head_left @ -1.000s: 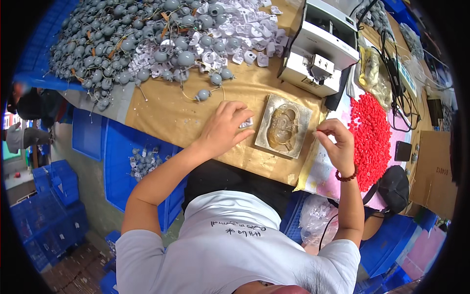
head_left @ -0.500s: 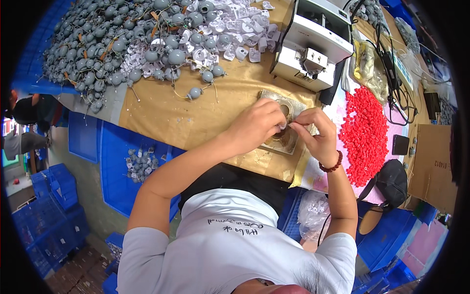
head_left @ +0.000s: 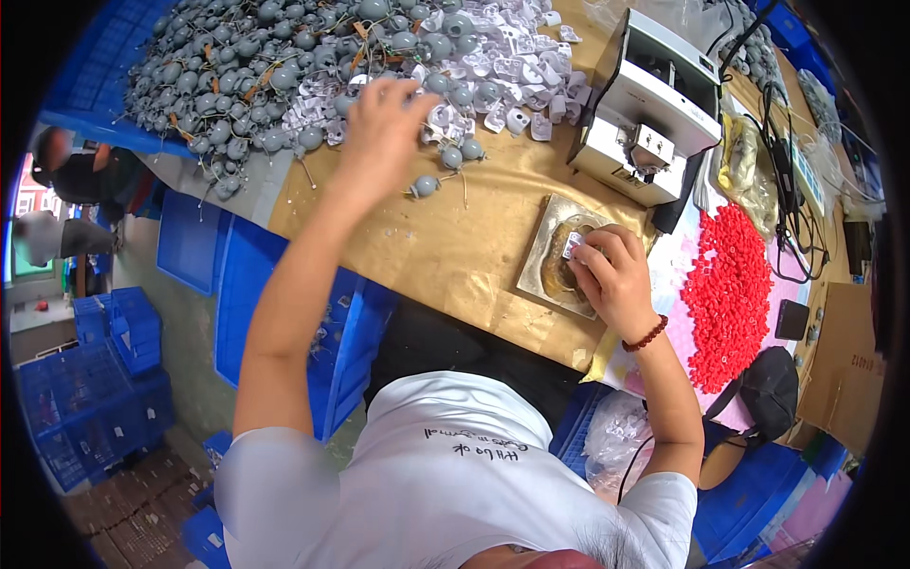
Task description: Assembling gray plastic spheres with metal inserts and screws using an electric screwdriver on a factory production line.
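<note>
My left hand (head_left: pixel 379 137) reaches over the near edge of a heap, its fingers apart and slightly blurred; nothing shows in them. The heap mixes grey balls (head_left: pixel 227 90) on thin cords with white plastic pieces (head_left: pixel 531 71). My right hand (head_left: pixel 614 277) pinches a small white plastic piece (head_left: pixel 572 246) above a square metal plate (head_left: pixel 537 261) with a brownish rounded recess. Its fingers hide part of the plate. A few grey balls (head_left: pixel 426 186) lie apart from the heap, near my left wrist.
Behind the plate stands a white bench machine (head_left: pixel 626 163). Small red pieces (head_left: pixel 728 294) are piled to the right, beside a dark phone (head_left: pixel 792 320), a black bag (head_left: pixel 766 387) and a cardboard box (head_left: pixel 839 370). Blue crates (head_left: pixel 251 318) sit below the table's left edge.
My left hand has left the plate and moved left and away to the heap. My right hand stays at the plate, now showing the white piece. The whole view has shifted slightly.
</note>
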A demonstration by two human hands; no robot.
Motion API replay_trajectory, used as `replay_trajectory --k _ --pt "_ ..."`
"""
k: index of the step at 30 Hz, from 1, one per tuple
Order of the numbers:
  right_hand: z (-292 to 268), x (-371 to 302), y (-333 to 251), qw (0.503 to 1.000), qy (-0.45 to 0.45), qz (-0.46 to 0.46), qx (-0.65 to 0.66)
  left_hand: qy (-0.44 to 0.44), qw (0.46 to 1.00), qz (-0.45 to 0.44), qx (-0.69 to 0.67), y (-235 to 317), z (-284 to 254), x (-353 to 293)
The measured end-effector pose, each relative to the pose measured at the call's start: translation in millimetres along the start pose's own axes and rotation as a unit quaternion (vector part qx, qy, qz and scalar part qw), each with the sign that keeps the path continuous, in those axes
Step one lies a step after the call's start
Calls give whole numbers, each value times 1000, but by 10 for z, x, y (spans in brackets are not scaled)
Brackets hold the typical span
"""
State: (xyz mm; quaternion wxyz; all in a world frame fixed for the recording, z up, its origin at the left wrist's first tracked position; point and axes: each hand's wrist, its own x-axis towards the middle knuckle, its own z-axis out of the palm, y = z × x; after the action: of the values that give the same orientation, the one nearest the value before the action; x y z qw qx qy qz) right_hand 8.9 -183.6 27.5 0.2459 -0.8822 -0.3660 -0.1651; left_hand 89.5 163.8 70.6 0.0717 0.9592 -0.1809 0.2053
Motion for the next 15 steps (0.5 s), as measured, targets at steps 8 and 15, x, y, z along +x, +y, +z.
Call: replay_trajectory --k 8,15 --pt "-73 -15 -11 989 42 86 115 -55 995 68 -54 -368 -374 203" --pt "-280 129 10 975 113 101 160 150 899 22 -412 206 -921 485"
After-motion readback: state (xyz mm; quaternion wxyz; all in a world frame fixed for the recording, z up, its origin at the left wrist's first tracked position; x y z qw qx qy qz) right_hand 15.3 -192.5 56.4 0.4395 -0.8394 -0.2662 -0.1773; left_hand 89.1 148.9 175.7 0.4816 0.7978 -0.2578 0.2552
